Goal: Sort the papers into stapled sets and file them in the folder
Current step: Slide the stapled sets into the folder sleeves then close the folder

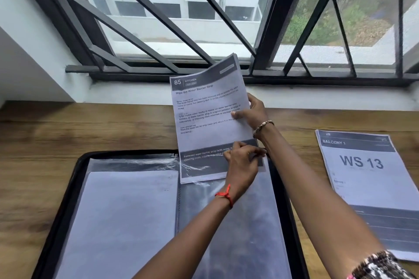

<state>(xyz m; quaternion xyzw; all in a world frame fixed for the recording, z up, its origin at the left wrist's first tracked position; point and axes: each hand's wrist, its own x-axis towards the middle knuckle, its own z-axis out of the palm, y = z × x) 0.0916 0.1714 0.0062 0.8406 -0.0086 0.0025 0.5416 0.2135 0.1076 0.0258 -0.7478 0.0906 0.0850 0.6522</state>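
Note:
A printed paper set headed "85 KITCHEN" (208, 118) stands tilted, its lower end inside the top of a clear plastic sleeve (244, 222) on the right page of the open black folder (74, 176). My right hand (254, 113) pinches the paper's right edge, thumb on the front. My left hand (243, 163) pinches the sleeve's upper edge at the paper's dark bottom band. The left sleeve (127, 217) holds a sheet showing its blank side.
Another paper set headed "BALCONY 1, WS 13" (362, 179) lies on the wooden table (45, 138) to the right of the folder. Behind the table run a white sill and a barred window (204, 18).

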